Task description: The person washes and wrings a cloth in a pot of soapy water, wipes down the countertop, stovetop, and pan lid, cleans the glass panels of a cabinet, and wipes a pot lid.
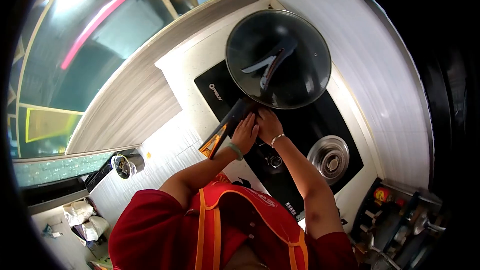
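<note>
A large pan with a dark glass lid [305, 62] sits at the far end of the black cooktop [332, 115]. Its black handle [231, 120] slants towards my left side, with an orange label at the end. My left hand [244, 134] lies along the handle's right edge, fingers stretched out. Close beside it, my right hand [270, 126] is bent down just below the pan's rim. Its fingertips are partly hidden, and whether it holds anything is unclear. The lid's grey-and-black grip [270, 62] stands up from the glass.
A metal burner [330, 159] lies to the right of my right forearm. Control knobs [274, 161] are at the cooktop's front. A rack with utensils [395, 225] stands at the lower right. A bin [127, 165] is on the floor at left, and a window [95, 35] fills the upper left.
</note>
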Motion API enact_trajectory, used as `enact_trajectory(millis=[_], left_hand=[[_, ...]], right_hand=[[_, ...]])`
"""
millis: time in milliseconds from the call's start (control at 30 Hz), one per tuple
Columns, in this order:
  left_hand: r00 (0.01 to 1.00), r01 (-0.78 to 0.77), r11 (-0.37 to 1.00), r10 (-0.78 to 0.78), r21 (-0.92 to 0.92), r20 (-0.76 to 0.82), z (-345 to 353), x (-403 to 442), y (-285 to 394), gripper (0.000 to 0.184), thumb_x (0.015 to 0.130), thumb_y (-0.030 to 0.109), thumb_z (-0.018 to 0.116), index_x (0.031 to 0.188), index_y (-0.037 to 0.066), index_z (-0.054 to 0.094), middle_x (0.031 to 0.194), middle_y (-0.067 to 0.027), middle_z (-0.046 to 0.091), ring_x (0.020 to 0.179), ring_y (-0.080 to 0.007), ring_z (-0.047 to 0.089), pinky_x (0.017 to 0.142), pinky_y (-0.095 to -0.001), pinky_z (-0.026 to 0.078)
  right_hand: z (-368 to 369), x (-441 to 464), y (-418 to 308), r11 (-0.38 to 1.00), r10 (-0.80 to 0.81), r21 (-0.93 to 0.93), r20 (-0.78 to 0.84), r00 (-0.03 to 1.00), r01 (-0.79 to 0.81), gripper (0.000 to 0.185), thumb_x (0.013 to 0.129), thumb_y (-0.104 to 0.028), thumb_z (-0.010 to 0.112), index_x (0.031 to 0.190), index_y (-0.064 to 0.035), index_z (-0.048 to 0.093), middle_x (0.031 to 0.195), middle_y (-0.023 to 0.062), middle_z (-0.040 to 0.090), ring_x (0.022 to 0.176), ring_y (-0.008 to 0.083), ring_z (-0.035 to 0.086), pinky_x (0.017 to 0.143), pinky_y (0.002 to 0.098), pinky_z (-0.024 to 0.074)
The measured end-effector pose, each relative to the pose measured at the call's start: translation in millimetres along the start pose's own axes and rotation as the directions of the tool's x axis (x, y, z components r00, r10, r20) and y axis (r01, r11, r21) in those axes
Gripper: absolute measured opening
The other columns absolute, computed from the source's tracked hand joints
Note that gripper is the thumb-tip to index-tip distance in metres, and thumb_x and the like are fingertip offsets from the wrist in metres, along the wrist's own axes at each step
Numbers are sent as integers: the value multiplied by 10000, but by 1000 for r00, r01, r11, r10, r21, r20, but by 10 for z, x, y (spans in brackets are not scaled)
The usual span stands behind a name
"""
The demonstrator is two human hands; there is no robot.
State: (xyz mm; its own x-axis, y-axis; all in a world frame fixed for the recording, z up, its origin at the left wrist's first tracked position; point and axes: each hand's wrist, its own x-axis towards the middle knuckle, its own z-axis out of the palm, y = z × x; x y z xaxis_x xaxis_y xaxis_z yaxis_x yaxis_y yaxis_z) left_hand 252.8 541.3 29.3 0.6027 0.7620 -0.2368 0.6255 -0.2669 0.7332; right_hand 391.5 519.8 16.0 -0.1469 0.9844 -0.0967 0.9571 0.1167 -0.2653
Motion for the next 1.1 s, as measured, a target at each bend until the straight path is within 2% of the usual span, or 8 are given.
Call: enact_trajectory(millis=[133, 267, 333, 400, 667, 800, 900, 1100], left_hand=[[994, -101, 984, 95, -144, -50, -87, -176, -245, 480, 925, 240, 334, 1331, -10, 275, 1368, -212, 289, 1278, -307, 275, 1062, -388, 189], [885, -300, 941, 336, 157, -323, 92, -179, -947, 551, 834, 94, 487, 1340, 24, 280, 1365, -182, 305, 1279, -311, 279, 1046, -427, 229], [943, -221, 912, 290, 346, -162, -293, 8, -950, 590, 821, 181, 521, 1334, 16, 280, 1372, -171, 298, 1260, -285, 315, 1047, -386, 238], [962, -145, 968, 187, 203, -201, -624, 211, -869, 618, 802, 158, 522, 1345, 27, 258, 1391, -153, 276, 1285, -270, 279, 1063, -380, 203], [953, -227, 827, 298, 515, -58, -1310, 1331, -1304, 626, 802, 103, 439, 1375, 52, 191, 1432, -105, 217, 1334, -235, 176, 1089, -369, 122], [964, -199, 837, 260, 509, -51, -1429, 1237, -1270, 596, 826, 124, 392, 1377, 38, 181, 1441, -118, 183, 1342, -238, 147, 1092, -374, 99], [963, -200, 816, 266, 542, -45, -1236, 897, -1302, 581, 829, 124, 378, 1366, 1, 191, 1437, -146, 178, 1342, -250, 144, 1091, -377, 88], [943, -300, 780, 329, 549, 47, -620, -23, -1238, 604, 832, 173, 387, 1368, -9, 178, 1441, -173, 143, 1346, -291, 115, 1088, -406, 80]], right_hand=[[-53, 100, -204, 993, -19, 120, 44, 999, 14, 325, 774, -154, 487, 1027, 31, 576, 1134, 184, 525, 1124, 304, 445, 1007, 396, 302], [106, 373, -431, 994, -91, 68, 160, 983, 81, 367, 772, -144, 496, 1087, 39, 539, 1196, 209, 473, 1183, 329, 386, 1006, 420, 293], [238, 600, -531, 994, -85, 49, -174, 981, 95, 425, 797, -153, 492, 1177, 33, 471, 1307, 220, 359, 1253, 344, 292, 1017, 440, 268], [286, 910, -597, 998, -34, 38, -200, 979, 43, 450, 812, -167, 486, 1217, 21, 432, 1348, 214, 294, 1275, 346, 250, 1026, 436, 255], [204, 2072, -618, 873, 355, 428, -227, 907, -235, 486, 855, -212, 466, 1296, -35, 361, 1398, 191, 219, 1299, 334, 197, 1050, 379, 243], [212, 2081, -643, 912, 335, 335, -280, 899, -236, 472, 869, -221, 442, 1305, -60, 361, 1400, 158, 245, 1296, 315, 217, 1054, 373, 230], [257, 1790, -728, 984, 180, 46, -295, 938, -174, 464, 857, -221, 443, 1294, -74, 386, 1364, 139, 328, 1287, 288, 256, 1010, 422, 270], [538, 619, -1005, 987, 134, -42, -322, 937, -156, 425, 840, -182, 436, 1228, -8, 437, 1356, 175, 318, 1282, 314, 256, 1040, 439, 214]])
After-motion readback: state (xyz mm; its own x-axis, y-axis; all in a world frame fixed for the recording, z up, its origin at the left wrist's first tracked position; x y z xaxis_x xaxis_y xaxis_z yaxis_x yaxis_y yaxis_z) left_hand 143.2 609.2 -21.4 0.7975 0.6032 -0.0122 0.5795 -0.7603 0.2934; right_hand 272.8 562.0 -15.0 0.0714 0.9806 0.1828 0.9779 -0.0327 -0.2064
